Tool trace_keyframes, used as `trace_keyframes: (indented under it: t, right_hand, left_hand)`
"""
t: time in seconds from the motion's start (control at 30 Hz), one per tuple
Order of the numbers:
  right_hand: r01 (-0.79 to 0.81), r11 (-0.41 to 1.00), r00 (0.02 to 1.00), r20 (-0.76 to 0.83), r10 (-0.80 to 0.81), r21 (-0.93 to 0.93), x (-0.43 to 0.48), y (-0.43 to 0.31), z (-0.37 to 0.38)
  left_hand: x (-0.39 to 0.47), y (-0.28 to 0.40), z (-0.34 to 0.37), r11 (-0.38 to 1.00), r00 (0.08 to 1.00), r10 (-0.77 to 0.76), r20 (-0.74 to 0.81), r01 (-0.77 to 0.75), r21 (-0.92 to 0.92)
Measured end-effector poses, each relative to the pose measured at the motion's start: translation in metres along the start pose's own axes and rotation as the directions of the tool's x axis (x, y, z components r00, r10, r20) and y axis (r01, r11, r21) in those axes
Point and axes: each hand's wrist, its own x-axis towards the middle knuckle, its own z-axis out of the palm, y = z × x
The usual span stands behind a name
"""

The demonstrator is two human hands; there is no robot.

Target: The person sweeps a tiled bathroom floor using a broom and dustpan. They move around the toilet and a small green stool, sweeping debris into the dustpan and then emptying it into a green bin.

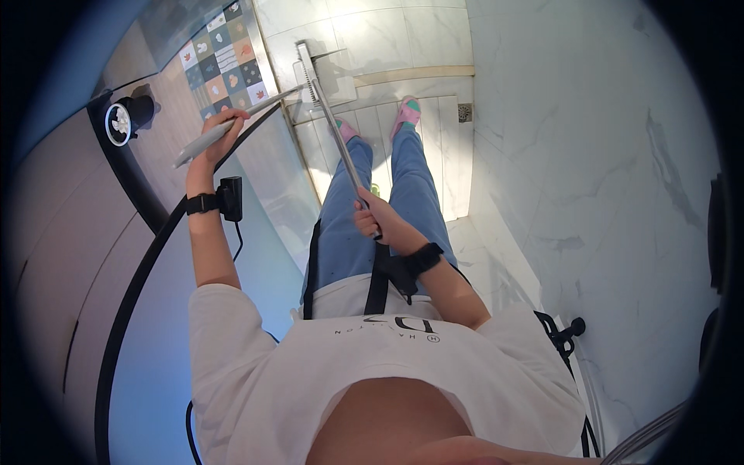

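My left hand [220, 136] grips the thick light-grey handle of a long-handled tool [261, 104]. Its thin shaft slants away to the brush head; what sits at its far end is unclear. In my right hand [381, 218], held low before my thighs, is the end of a metal pole [342, 142]. That pole runs up to a narrow head with dark bristles [308, 70], where the two tools cross or meet. Behind the head, a pale square plate [343, 87] shows against the white tiles; I cannot tell whether it belongs to a tool.
My feet in pink slippers [407, 113] stand on grooved white flooring beside a floor drain [465, 113]. A marble-patterned wall [587, 145] rises at right. At left are a metal-edged glass panel [279, 168], a patterned mat [224, 64] and a black bin [139, 108] with a white rim.
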Motion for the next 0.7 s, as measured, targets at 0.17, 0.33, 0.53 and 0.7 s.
trace_keyframes:
  t: [0.17, 0.33, 0.53, 0.7]
  right_hand:
    - [0.040, 0.998, 0.998, -0.052, -0.042, -0.040, -0.044, -0.005, -0.006]
    - [0.160, 0.985, 0.976, -0.140, -0.167, -0.062, -0.068, -0.029, -0.023]
    - [0.298, 0.953, 0.922, -0.242, -0.303, -0.057, -0.075, -0.061, -0.055]
    - [0.388, 0.919, 0.841, -0.379, -0.385, -0.073, -0.035, -0.077, -0.068]
  left_hand:
    - [0.002, 0.000, 0.000, 0.998, 0.998, -0.058, 0.007, 0.058, -0.016]
    - [0.001, 0.000, -0.001, 0.998, 0.998, -0.062, 0.001, 0.062, -0.034]
    - [0.003, -0.005, -0.003, 0.998, 1.000, -0.022, -0.013, 0.022, -0.052]
    - [0.005, -0.007, -0.007, 0.999, 0.998, -0.044, 0.048, 0.043, 0.022]
